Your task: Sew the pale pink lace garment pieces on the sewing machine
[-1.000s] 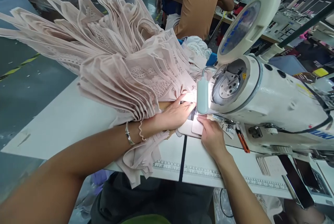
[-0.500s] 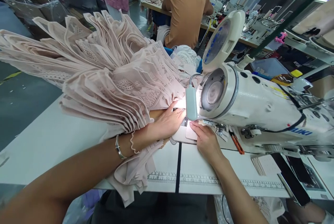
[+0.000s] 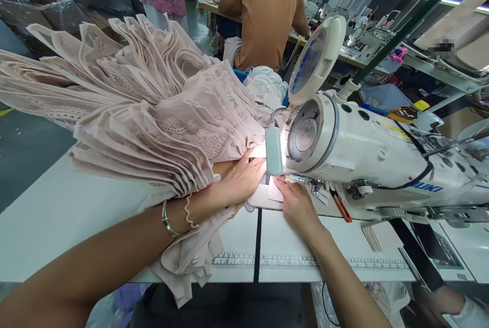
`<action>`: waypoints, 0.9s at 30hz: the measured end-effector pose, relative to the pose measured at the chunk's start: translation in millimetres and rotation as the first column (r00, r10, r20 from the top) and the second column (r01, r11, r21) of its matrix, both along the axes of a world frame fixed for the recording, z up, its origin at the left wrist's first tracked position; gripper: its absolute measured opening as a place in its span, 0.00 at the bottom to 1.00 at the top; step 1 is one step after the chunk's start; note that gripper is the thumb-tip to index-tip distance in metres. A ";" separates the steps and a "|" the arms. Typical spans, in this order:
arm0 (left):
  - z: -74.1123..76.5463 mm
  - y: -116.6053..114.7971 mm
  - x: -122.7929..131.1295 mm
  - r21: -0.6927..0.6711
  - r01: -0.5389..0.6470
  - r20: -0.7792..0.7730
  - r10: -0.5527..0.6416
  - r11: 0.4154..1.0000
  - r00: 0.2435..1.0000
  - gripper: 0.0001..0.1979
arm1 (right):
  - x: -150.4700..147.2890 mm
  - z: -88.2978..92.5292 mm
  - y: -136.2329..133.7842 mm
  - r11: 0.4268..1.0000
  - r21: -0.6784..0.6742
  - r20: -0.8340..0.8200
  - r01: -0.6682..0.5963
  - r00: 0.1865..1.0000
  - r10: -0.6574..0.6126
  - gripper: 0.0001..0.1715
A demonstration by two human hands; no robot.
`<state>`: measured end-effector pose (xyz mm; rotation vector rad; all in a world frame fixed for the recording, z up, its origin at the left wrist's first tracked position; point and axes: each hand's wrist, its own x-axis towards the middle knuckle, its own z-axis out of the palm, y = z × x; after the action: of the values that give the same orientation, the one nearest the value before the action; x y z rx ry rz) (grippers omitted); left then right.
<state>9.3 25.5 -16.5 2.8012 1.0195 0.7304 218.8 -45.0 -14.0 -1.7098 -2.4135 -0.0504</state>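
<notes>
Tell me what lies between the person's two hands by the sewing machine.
Head view: a small pale pink fabric piece lies on the machine bed between the left hand and the right hand, which touches it.

The head-worn camera looks forward and down, close over the sewing table (image 3: 57, 226).

The fabric stack (image 3: 145, 114) lies on the table (image 3: 57, 216) at centre left of the frame; the sewing machine (image 3: 367, 155) stands at right; both hands meet between them, left hand (image 3: 239, 181) beside right hand (image 3: 296, 206); a seated person (image 3: 267, 12) sits at upper centre.
</notes>
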 end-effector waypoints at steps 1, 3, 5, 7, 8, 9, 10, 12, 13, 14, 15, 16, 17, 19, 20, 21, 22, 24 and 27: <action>-0.3 0.4 0.0 0.012 0.003 -0.017 -0.003 1.000 1.000 0.15 | -0.2 0.3 0.0 1.000 -0.002 0.000 0.000 1.000 0.000 0.35; 0.4 0.7 0.0 0.029 0.012 -0.051 -0.011 0.999 0.999 0.15 | -0.6 0.8 -0.1 1.000 -0.006 0.001 0.002 1.000 -0.002 0.35; 1.8 0.5 0.0 0.041 0.015 -0.074 -0.012 0.999 0.997 0.16 | -1.0 0.7 -0.3 1.000 -0.007 0.003 0.004 1.000 -0.004 0.35; 3.2 0.1 0.1 0.049 0.016 -0.090 -0.011 0.999 0.996 0.17 | -1.0 0.0 -0.3 1.000 -0.004 0.003 0.005 1.000 -0.005 0.35; 3.8 -0.1 0.2 0.052 0.013 -0.092 -0.008 0.999 0.996 0.17 | -0.9 -0.5 -0.2 1.000 -0.002 0.002 0.005 1.000 -0.005 0.35; 4.2 -0.2 0.4 0.052 0.009 -0.092 -0.004 0.999 0.996 0.17 | -0.6 -1.0 0.1 1.000 -0.001 0.001 0.005 1.000 -0.005 0.35; 4.7 -0.3 0.6 0.050 0.006 -0.090 -0.001 0.999 0.996 0.16 | -0.2 -1.4 0.4 1.000 -0.002 0.001 0.004 1.000 -0.004 0.35; 5.6 -0.4 1.0 0.042 0.000 -0.085 0.004 0.999 0.996 0.16 | 0.5 -1.6 1.4 1.000 -0.013 0.008 0.003 1.000 -0.003 0.36; 6.0 -0.4 1.2 0.039 -0.001 -0.084 0.004 0.999 0.996 0.16 | 0.8 -1.4 1.9 1.000 -0.021 0.014 0.003 1.000 -0.002 0.36; 6.3 -0.3 1.4 0.037 0.000 -0.085 0.003 0.999 0.996 0.16 | 0.9 -1.0 2.5 1.000 -0.029 0.022 0.003 1.000 -0.003 0.37; 6.6 -0.2 1.5 0.035 0.000 -0.087 0.003 0.999 0.996 0.16 | 0.8 -0.4 2.9 0.999 -0.037 0.030 0.006 1.000 -0.005 0.37; 6.9 -0.2 1.6 0.033 0.001 -0.090 0.002 0.999 0.996 0.16 | 0.6 0.3 3.3 0.999 -0.041 0.036 0.010 0.999 -0.008 0.37; 7.2 -0.1 1.7 0.032 0.002 -0.094 0.001 0.999 0.996 0.16 | 0.1 1.0 3.5 0.999 -0.044 0.041 0.014 0.999 -0.012 0.37; 8.3 -0.3 1.8 0.027 -0.001 -0.092 0.004 1.000 0.996 0.15 | -1.7 2.6 3.3 0.999 -0.042 0.048 0.021 0.999 -0.019 0.36; 9.1 -0.6 1.8 0.024 -0.004 -0.086 0.006 1.000 0.996 0.15 | -3.0 3.3 2.9 0.999 -0.034 0.054 0.025 0.998 -0.023 0.36; 10.1 -1.0 1.8 0.021 -0.005 -0.080 0.006 1.000 0.997 0.14 | -4.6 4.1 2.4 0.999 -0.022 0.064 0.029 0.998 -0.028 0.35; 11.2 -1.4 1.7 0.019 -0.003 -0.075 0.005 1.000 0.997 0.14 | -6.2 5.0 1.8 0.999 -0.006 0.077 0.032 0.997 -0.032 0.35; 13.0 -2.1 1.2 0.020 -0.003 -0.067 0.005 1.000 0.998 0.14 | -9.6 6.7 0.7 0.999 0.029 0.117 0.034 0.992 -0.037 0.33; 13.3 -1.3 0.3 0.033 -0.058 -0.058 0.060 0.998 0.997 0.13 | -12.5 9.6 1.0 0.999 0.039 0.200 0.029 0.979 -0.037 0.27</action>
<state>9.7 24.3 -3.3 2.8469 1.1144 0.6792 206.3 -44.0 -4.4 -1.8082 -2.5061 -0.2834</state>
